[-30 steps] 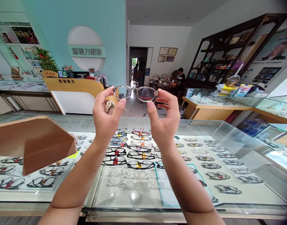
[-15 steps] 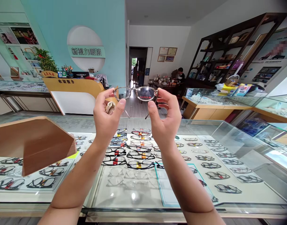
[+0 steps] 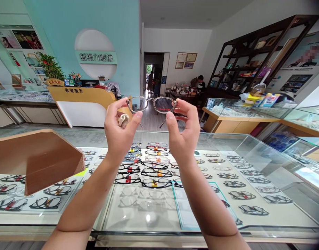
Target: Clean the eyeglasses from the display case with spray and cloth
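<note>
A pair of eyeglasses [image 3: 150,99] with a clear greyish frame is held up level above the glass counter, lenses facing me. Red lettering shows on its right lens. My left hand [image 3: 120,126] pinches the left end of the frame between thumb and fingers. Tucked in that same palm is a crumpled beige cloth [image 3: 123,120]. At the right end, my right hand [image 3: 184,126] is closed on the frame near the hinge. The temples point away from me and downward, partly seen below the lenses.
Under the glass top of the display counter [image 3: 138,222] lie several rows of eyeglasses [image 3: 156,172]. A brown wooden object [image 3: 50,163] stands on the counter at left. Behind are a reception desk [image 3: 81,107], more showcases [image 3: 235,111], a dark shelf [image 3: 240,59] and a seated person [image 3: 201,85].
The eyeglasses have tilted slightly and shifted a little to the right, and the temples show at a different angle. Both hands keep their hold.
</note>
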`<state>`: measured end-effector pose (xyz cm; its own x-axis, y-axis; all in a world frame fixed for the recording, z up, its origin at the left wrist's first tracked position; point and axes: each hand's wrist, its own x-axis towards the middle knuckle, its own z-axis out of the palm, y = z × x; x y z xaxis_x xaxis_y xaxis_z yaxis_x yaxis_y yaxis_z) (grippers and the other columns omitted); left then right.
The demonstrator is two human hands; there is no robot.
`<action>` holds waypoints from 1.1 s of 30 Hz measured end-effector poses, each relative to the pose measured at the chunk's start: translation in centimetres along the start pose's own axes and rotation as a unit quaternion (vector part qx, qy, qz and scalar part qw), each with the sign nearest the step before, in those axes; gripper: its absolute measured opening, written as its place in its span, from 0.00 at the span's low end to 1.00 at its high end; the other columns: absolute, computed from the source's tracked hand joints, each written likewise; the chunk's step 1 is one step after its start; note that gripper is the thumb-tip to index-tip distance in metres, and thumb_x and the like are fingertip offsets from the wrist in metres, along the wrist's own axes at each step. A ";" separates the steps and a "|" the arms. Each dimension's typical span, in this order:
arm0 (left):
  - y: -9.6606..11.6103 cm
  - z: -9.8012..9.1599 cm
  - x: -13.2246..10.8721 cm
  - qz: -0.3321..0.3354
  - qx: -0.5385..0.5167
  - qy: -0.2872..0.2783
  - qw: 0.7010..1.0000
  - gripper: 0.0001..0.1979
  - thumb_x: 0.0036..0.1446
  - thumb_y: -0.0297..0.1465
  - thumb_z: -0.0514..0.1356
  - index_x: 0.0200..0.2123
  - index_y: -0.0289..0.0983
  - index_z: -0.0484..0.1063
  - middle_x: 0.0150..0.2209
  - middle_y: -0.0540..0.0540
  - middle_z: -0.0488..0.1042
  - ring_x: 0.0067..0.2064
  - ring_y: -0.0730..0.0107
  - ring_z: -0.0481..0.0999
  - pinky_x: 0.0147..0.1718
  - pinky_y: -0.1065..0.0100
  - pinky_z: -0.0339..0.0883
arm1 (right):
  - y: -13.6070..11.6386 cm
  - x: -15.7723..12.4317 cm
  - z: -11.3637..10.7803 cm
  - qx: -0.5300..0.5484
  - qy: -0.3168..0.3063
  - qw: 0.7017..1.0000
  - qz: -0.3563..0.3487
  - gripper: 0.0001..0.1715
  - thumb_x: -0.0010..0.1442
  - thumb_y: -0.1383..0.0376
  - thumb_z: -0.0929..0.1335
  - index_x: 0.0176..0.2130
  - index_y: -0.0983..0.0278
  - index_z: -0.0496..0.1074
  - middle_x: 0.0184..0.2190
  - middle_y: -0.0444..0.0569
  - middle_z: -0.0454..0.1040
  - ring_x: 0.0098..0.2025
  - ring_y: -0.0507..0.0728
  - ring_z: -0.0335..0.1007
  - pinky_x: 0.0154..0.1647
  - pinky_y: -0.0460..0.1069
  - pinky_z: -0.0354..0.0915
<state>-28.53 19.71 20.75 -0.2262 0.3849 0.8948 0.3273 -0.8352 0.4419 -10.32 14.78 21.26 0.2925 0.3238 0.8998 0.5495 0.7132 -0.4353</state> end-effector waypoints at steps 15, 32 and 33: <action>0.0 0.1 -0.2 0.029 0.010 0.020 0.999 0.26 0.65 0.48 0.75 0.61 0.46 0.78 0.52 0.43 0.78 0.44 0.65 0.79 0.44 0.61 0.77 | 0.9 -0.1 0.2 -0.010 -0.017 1.000 0.000 0.23 0.77 0.50 0.68 0.65 0.54 0.72 0.60 0.57 0.80 0.57 0.65 0.80 0.55 0.64 0.77; 0.2 0.1 -0.3 0.057 0.020 0.018 0.998 0.27 0.64 0.45 0.77 0.61 0.45 0.77 0.54 0.43 0.78 0.50 0.61 0.80 0.48 0.60 0.77 | 1.0 -0.1 0.4 -0.010 -0.029 0.999 0.019 0.24 0.76 0.51 0.69 0.65 0.55 0.71 0.61 0.57 0.80 0.57 0.65 0.79 0.56 0.64 0.76; 0.2 0.1 -0.3 0.057 0.025 0.016 0.998 0.27 0.64 0.45 0.76 0.62 0.45 0.76 0.54 0.43 0.78 0.51 0.60 0.80 0.48 0.60 0.77 | 1.0 -0.1 0.3 -0.011 -0.029 0.999 0.018 0.24 0.76 0.51 0.69 0.65 0.55 0.71 0.61 0.57 0.80 0.57 0.65 0.79 0.56 0.64 0.76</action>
<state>-28.27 19.48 20.60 -0.2130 0.2751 0.9375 0.3972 -0.8523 0.3403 -10.05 15.70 20.70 0.2667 0.3843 0.8838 0.5562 0.6876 -0.4668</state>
